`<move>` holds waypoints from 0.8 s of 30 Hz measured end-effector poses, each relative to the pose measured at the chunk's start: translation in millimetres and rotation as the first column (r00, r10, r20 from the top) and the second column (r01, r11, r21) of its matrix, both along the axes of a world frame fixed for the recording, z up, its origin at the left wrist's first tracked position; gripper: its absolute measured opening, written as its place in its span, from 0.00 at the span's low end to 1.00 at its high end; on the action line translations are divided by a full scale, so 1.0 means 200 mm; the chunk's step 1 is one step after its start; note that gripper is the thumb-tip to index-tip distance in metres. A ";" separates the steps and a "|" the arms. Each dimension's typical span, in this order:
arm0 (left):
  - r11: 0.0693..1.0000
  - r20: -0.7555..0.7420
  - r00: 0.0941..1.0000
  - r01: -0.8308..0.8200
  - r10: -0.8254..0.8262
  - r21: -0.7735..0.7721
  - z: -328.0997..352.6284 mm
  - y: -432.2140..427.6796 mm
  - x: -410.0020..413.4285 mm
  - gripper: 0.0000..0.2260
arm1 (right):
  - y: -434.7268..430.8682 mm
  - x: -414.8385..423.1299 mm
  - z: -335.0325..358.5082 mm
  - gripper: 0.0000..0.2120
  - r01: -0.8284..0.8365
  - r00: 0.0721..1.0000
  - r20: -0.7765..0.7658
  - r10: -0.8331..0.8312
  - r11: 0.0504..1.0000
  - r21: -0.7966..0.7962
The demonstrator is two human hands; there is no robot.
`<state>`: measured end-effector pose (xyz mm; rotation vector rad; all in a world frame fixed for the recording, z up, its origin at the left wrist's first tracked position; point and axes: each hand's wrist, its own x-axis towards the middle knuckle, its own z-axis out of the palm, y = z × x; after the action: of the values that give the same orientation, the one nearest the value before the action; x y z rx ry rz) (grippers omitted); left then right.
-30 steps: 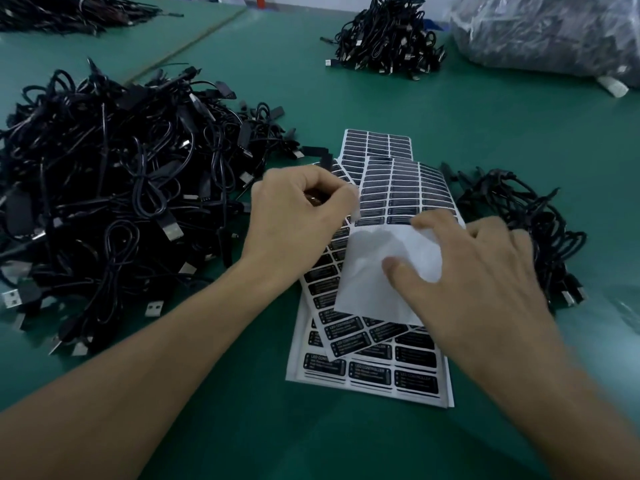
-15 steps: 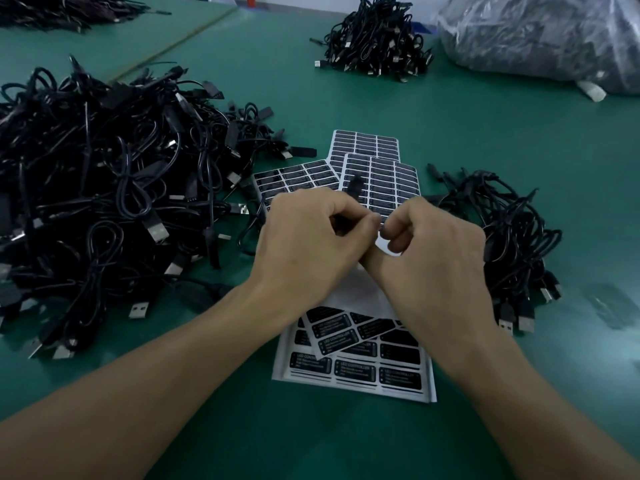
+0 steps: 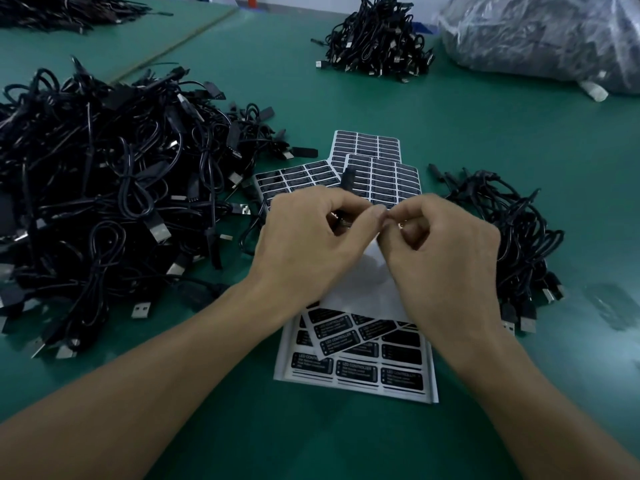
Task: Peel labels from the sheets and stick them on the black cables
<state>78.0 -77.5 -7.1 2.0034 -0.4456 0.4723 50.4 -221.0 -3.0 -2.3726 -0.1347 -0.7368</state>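
One black cable (image 3: 348, 176) sits in the left hand (image 3: 311, 244), fingers curled round it, above the label sheets (image 3: 377, 168) mid-surface (image 3: 485, 133). Its stiff black end pokes out past the knuckles, long axis running away from the person, tip to the far side. Right hand (image 3: 446, 258) pinches thumb & forefinger vs. the left thumb, prob. on a label, too small to see. Risk: label lands crooked or folds on itself, as fingers hide the spot. Big cable pile (image 3: 104, 185) left, smaller pile (image 3: 512, 230) right.

Bare counter (image 3: 485, 126) lies open beyond the label sheets (image 3: 367, 147) and at the near edge; a big cable heap (image 3: 104, 202) blocks the left, a smaller bundle (image 3: 505, 237) the right.
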 end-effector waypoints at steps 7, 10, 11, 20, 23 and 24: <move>0.960 0.133 0.990 0.014 -0.053 0.280 -0.01 0.02 0.00 0.11 | -0.04 0.01 0.02 0.06 0.002 0.999 -0.030 0.016 0.853 0.523; 0.887 0.207 0.968 0.031 -0.141 0.461 0.01 0.04 0.00 0.12 | -0.02 0.01 0.03 0.13 -0.030 0.996 -0.045 0.077 0.764 0.645; 0.861 0.226 0.961 0.025 -0.162 0.508 0.02 0.04 0.01 0.11 | -0.02 0.00 0.03 0.16 -0.037 0.995 -0.047 0.087 0.767 0.640; 0.854 0.287 0.940 0.009 -0.185 0.520 0.01 0.05 0.00 0.08 | -0.02 0.00 0.03 0.21 -0.042 0.992 -0.066 0.108 0.773 0.633; 0.887 0.284 0.944 0.021 -0.169 0.461 0.01 0.06 0.01 0.07 | -0.02 0.00 0.04 0.20 -0.071 0.987 -0.072 0.146 0.782 0.620; 0.904 0.284 0.946 0.020 -0.155 0.428 0.01 0.05 0.01 0.07 | -0.02 0.00 0.04 0.20 -0.090 0.985 -0.061 0.163 0.775 0.625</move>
<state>80.3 -66.8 -5.9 2.3157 -0.8972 0.6860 50.5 -225.7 4.1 -1.7390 0.0022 -0.4793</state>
